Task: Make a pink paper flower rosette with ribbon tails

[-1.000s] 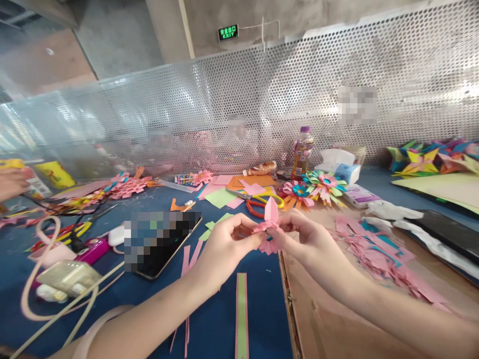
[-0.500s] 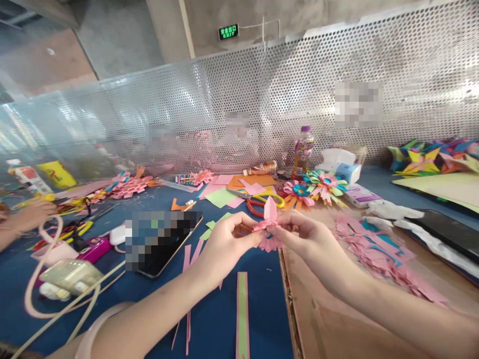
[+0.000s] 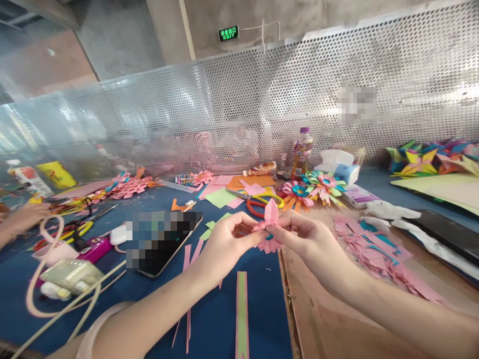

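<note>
A pink paper flower (image 3: 270,243) with a bit of blue at its centre is held up between both hands, one folded petal pointing upward. My left hand (image 3: 234,234) pinches its left side between thumb and fingers. From the right, my right hand (image 3: 301,230) grips it the same way, the two thumbs almost meeting at the centre. Below the hands a green paper strip with pink edges (image 3: 242,309) lies on the blue table. Just behind the flower are scissors with red and yellow handles (image 3: 267,201).
A phone (image 3: 168,244) and a white cable (image 3: 33,294) lie to the left. Cardboard (image 3: 318,299) covers the right side, with pink paper strips (image 3: 377,254) on it. Finished paper flowers (image 3: 324,187) and a drink bottle (image 3: 302,154) stand behind. Another person's hand (image 3: 30,219) is at far left.
My hands stay in place around the paper flower, which has barely shifted. The other person's hand at far left has moved slightly.
</note>
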{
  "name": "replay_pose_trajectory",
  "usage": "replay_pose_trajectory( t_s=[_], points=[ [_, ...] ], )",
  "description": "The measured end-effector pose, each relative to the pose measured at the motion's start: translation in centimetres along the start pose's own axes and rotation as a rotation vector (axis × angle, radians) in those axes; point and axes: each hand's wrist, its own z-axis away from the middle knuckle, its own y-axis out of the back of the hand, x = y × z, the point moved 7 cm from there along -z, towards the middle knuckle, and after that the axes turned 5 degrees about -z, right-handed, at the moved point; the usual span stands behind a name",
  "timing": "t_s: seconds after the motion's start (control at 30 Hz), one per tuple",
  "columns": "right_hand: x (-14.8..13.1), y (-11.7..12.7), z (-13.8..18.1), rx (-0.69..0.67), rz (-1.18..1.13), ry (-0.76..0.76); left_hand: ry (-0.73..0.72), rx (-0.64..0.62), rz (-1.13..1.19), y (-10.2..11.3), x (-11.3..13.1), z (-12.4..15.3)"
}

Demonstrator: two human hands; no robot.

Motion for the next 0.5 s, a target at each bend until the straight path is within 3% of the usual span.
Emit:
replay_pose_trajectory(
  t_s=[0.33, 0.5],
  points=[
    [-0.1, -0.1, 0.1, -0.006, 0.060, 0.042, -0.004, 0.017, -0.042, 0.2, -0.1, 0.0],
    [-1.1, 0.2, 0.3, 0.046, 0.113, 0.222, -0.080, 0.003, -0.104, 0.1, 0.3, 0.0]
  ],
)
